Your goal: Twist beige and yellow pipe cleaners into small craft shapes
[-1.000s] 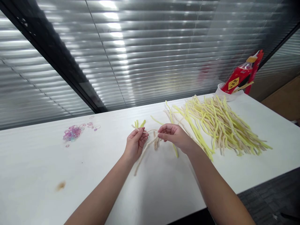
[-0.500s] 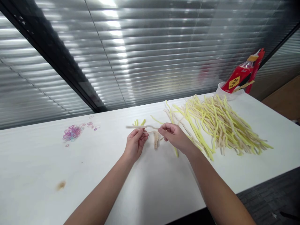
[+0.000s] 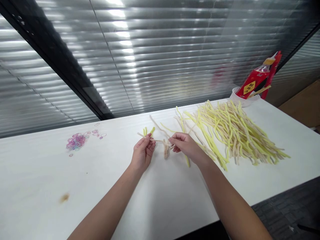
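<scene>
My left hand point(image 3: 143, 150) pinches a fuzzy beige pipe cleaner point(image 3: 158, 141) between thumb and fingers, and its tip pokes out past the fingertips on the left. The fingers of my right hand point(image 3: 183, 145) are closed on beige pipe cleaner too, with a long end point(image 3: 158, 125) slanting up and left from them. Between the hands hangs a small folded beige bundle point(image 3: 166, 151), joined to the strands. Whether both hands grip the same strand I cannot tell. Short yellow pipe cleaner ends point(image 3: 149, 130) show just behind my left hand.
A large heap of yellow and beige pipe cleaners point(image 3: 240, 133) spreads over the right of the white table point(image 3: 105, 180). Small colourful rubber bands point(image 3: 76, 141) lie at left. At the back right, a plastic tub point(image 3: 241, 100) holds a red bottle point(image 3: 253, 81). Window blinds stand behind.
The beige strand that stretched level across from my left hand now slants up from my right hand. My left hand pinches a lower strand. Both hands stay in nearly the same place.
</scene>
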The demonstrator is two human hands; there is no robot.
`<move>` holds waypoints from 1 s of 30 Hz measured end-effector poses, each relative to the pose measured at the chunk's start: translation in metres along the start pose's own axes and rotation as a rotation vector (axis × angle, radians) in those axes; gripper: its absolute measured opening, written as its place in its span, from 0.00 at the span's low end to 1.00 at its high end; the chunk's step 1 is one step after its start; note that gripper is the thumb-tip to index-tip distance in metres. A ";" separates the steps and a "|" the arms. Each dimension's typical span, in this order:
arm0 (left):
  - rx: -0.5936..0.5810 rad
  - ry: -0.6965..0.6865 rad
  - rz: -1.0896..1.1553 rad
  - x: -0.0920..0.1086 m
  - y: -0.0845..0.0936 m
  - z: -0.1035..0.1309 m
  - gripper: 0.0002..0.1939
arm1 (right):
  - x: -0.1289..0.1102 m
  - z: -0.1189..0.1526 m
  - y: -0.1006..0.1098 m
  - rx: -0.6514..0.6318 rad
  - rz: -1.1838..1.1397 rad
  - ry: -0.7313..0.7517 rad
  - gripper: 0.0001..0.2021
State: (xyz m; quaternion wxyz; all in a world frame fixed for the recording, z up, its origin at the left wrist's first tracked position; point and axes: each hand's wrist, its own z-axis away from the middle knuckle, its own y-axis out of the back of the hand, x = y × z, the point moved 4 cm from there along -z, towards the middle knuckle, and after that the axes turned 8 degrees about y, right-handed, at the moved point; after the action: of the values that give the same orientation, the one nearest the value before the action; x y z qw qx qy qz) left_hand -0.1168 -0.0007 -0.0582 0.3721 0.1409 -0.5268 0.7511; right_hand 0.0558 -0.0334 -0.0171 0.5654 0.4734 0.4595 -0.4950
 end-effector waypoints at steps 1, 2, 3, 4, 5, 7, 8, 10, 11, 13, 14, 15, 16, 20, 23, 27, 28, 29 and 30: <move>0.002 0.000 -0.001 0.000 0.000 0.000 0.07 | -0.001 0.000 0.000 -0.014 0.004 0.016 0.13; 0.003 0.001 -0.002 0.000 0.000 0.000 0.07 | -0.001 0.001 0.000 -0.029 0.014 0.030 0.13; 0.003 0.001 -0.001 -0.001 0.000 0.000 0.07 | -0.002 0.001 -0.001 -0.046 0.028 0.037 0.13; 0.002 0.002 0.001 -0.001 0.000 -0.001 0.07 | -0.002 0.002 -0.001 -0.064 0.042 0.040 0.13; -0.002 0.003 0.004 -0.001 0.001 -0.001 0.07 | -0.003 0.003 -0.002 -0.083 0.053 0.037 0.13; -0.013 0.001 0.011 -0.001 0.000 -0.001 0.06 | -0.004 0.004 -0.003 -0.117 0.063 0.023 0.12; -0.016 -0.001 0.014 -0.001 0.000 -0.002 0.05 | -0.004 0.004 -0.004 -0.133 0.067 0.016 0.11; -0.016 -0.004 0.018 0.000 0.000 -0.001 0.05 | -0.004 0.005 -0.005 -0.161 0.078 0.011 0.10; -0.017 -0.004 0.020 0.000 0.000 -0.001 0.06 | -0.004 0.006 -0.005 -0.175 0.085 0.012 0.10; -0.020 -0.004 0.026 0.000 0.000 -0.001 0.07 | -0.004 0.006 -0.006 -0.203 0.101 0.016 0.09; -0.022 -0.002 0.028 0.000 0.000 0.000 0.07 | -0.003 0.007 -0.007 -0.219 0.109 0.018 0.08; -0.024 0.000 0.030 0.000 -0.001 0.000 0.07 | -0.003 0.007 -0.007 -0.234 0.116 0.020 0.08; -0.024 0.002 0.030 0.000 -0.001 0.000 0.07 | -0.002 0.007 -0.007 -0.248 0.124 0.024 0.07; -0.025 0.029 0.010 -0.001 -0.002 0.001 0.06 | -0.004 0.009 -0.008 -0.288 0.168 0.040 0.06; -0.052 0.041 -0.032 -0.002 -0.003 0.001 0.08 | -0.005 0.010 -0.008 -0.313 0.209 0.057 0.07; -0.093 0.066 -0.117 -0.004 -0.004 0.002 0.14 | -0.003 0.011 -0.010 -0.340 0.239 0.079 0.09; -0.097 0.073 -0.133 -0.004 -0.004 0.002 0.14 | -0.003 0.010 -0.010 -0.340 0.244 0.081 0.09; -0.099 0.078 -0.142 -0.004 -0.004 0.002 0.14 | -0.002 0.010 -0.010 -0.336 0.250 0.083 0.09; -0.097 0.080 -0.143 -0.004 -0.004 0.002 0.13 | -0.002 0.010 -0.009 -0.327 0.257 0.086 0.09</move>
State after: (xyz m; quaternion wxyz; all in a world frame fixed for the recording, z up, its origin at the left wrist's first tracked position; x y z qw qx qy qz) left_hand -0.1122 -0.0033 -0.0572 0.4519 0.1300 -0.5361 0.7011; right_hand 0.0473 -0.0436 -0.0146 0.6732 0.4507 0.4932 -0.3169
